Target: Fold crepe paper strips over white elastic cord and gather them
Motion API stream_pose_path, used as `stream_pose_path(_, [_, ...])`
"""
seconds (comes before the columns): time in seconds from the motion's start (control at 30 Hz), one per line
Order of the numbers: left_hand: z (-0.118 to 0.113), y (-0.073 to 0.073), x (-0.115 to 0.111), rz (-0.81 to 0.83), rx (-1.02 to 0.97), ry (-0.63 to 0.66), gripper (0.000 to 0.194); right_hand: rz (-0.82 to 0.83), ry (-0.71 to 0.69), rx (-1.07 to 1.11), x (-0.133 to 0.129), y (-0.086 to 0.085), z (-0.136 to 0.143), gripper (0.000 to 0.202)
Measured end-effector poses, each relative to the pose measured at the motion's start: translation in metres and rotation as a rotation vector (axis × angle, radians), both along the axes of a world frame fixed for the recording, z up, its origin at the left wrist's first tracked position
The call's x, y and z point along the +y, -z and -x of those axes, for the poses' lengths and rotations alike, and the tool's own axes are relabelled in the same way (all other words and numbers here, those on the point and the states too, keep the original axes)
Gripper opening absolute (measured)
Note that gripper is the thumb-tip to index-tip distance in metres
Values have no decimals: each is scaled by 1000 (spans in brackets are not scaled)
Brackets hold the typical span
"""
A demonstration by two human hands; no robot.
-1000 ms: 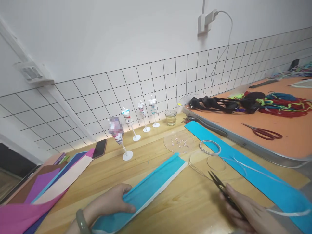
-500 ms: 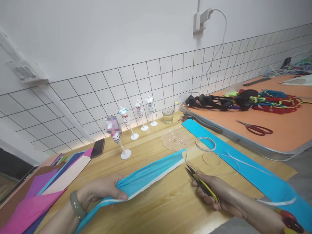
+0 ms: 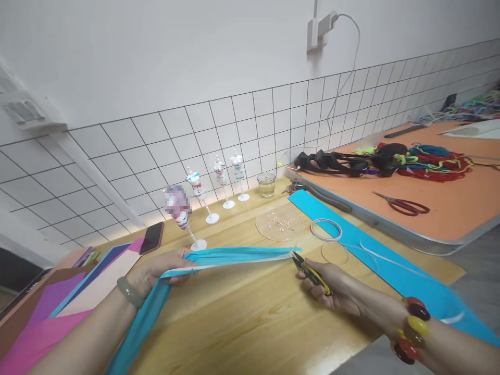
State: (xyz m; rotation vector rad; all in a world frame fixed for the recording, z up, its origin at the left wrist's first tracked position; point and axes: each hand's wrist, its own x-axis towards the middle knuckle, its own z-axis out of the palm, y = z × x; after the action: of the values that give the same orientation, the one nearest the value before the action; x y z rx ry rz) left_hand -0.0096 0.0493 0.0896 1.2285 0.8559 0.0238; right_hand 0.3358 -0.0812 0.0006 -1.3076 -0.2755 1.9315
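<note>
My left hand (image 3: 167,268) grips a strip of blue fabric (image 3: 234,255) with a white band along its lower edge. One end of the strip stretches right, and the rest hangs down past my left wrist. In my right hand (image 3: 322,284) are yellow-handled thread snips (image 3: 310,273), their dark blades at the strip's far end. Whether the blades touch the cloth I cannot tell. Just beyond lies a roll of narrow tape (image 3: 326,229), with a loose loop of clear strip below it. A clear round dish (image 3: 265,226) holds several small shiny bits.
Several small dress-form stands (image 3: 213,217) line the back, beside a glass of liquid (image 3: 266,186). Left lie a phone (image 3: 151,237) and coloured fabric sheets (image 3: 99,284). On the right, a long blue sheet (image 3: 394,276) borders an orange surface (image 3: 441,208) bearing red-handled scissors (image 3: 408,207).
My left hand has lifted the fabric strip, which now runs nearly level and looks narrower. The snips have moved left and up to the strip's end. The view has shifted slightly.
</note>
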Motion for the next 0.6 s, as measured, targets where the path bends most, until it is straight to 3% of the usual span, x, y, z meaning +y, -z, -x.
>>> stream_pose_path(0.27, [1, 4, 16, 1, -33, 15, 30, -6, 4, 86, 7, 3, -3, 31])
stream_pose_path(0.6, [22, 36, 26, -41, 92, 53, 27, 19, 39, 56, 15, 8, -3, 31])
